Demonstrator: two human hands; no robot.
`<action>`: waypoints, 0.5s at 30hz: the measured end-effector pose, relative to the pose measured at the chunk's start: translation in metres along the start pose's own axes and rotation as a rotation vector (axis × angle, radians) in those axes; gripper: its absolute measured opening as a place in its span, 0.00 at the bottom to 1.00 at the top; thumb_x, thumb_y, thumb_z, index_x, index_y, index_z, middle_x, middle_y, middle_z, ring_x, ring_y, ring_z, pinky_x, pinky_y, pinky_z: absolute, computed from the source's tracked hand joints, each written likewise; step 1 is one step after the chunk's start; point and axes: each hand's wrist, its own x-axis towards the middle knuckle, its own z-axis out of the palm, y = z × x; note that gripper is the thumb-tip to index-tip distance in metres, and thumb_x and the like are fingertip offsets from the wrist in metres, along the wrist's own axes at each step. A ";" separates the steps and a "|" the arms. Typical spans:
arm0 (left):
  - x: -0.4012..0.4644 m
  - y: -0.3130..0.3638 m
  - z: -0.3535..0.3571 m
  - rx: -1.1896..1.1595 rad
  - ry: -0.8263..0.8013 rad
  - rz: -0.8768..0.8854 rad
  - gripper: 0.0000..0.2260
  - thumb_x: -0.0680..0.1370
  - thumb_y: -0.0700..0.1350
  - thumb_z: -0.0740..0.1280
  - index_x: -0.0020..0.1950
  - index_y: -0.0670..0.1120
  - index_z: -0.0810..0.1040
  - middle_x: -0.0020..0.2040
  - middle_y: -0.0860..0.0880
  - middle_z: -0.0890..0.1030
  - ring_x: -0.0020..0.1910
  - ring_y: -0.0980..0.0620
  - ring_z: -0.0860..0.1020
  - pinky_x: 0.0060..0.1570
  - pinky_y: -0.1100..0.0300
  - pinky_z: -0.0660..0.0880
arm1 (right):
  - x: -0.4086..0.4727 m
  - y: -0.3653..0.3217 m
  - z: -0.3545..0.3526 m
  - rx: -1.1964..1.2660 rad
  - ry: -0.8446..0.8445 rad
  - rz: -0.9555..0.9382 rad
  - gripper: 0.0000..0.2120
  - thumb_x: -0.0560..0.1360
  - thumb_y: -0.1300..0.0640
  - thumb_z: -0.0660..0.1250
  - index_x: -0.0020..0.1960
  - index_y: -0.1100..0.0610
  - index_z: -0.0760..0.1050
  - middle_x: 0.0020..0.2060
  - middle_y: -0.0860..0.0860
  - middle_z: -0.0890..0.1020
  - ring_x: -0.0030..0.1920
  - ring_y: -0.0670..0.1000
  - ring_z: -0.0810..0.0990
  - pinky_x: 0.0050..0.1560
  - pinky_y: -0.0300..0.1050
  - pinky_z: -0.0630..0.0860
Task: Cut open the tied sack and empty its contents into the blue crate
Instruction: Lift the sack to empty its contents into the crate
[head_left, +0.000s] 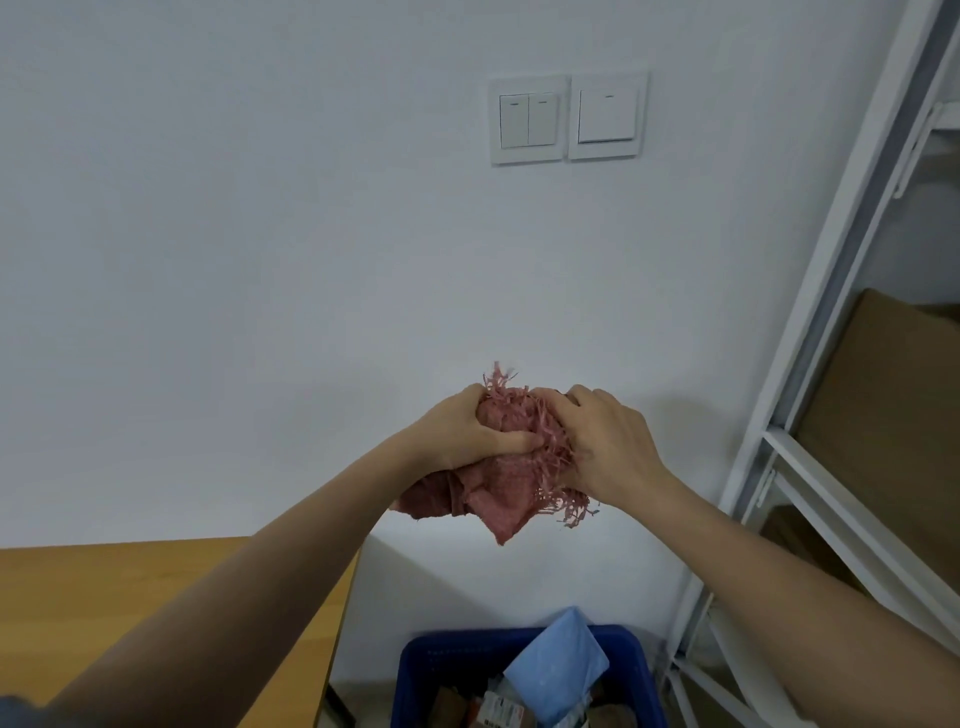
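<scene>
A red woven sack (498, 493) with a frayed edge is bunched up in the air in front of the white wall. My left hand (462, 431) grips its left side, thumb pressed across the cloth. My right hand (608, 447) grips its right side, fingers curled into the frayed threads. A loose corner of the sack hangs below both hands. Straight below stands the blue crate (415, 670), holding a light blue packet (558, 670) and other packaged items that are partly cut off by the frame's bottom edge.
A wooden table (104, 597) lies at the lower left, beside the crate. A white metal shelf rack (810, 415) with a brown cardboard box (883, 415) stands on the right. Wall switches (569, 117) are mounted above.
</scene>
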 end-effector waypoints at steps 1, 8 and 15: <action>0.000 0.000 0.000 0.012 0.019 0.003 0.37 0.58 0.66 0.74 0.62 0.51 0.71 0.56 0.52 0.78 0.52 0.53 0.79 0.54 0.54 0.78 | 0.000 0.001 0.000 0.008 -0.013 0.013 0.38 0.64 0.38 0.72 0.70 0.42 0.62 0.50 0.49 0.75 0.51 0.55 0.75 0.39 0.44 0.66; -0.011 0.009 0.021 0.702 -0.032 0.131 0.49 0.63 0.69 0.70 0.74 0.62 0.44 0.69 0.50 0.61 0.65 0.42 0.67 0.64 0.42 0.68 | -0.003 0.016 0.002 0.077 -0.075 0.162 0.31 0.62 0.36 0.70 0.62 0.41 0.67 0.41 0.47 0.75 0.45 0.55 0.79 0.38 0.45 0.72; -0.007 -0.001 0.039 0.832 0.092 0.265 0.46 0.62 0.69 0.70 0.74 0.63 0.53 0.50 0.48 0.75 0.48 0.45 0.78 0.43 0.55 0.73 | -0.016 0.031 0.013 0.340 -0.260 0.243 0.35 0.57 0.44 0.75 0.62 0.40 0.70 0.49 0.45 0.82 0.49 0.53 0.80 0.45 0.45 0.75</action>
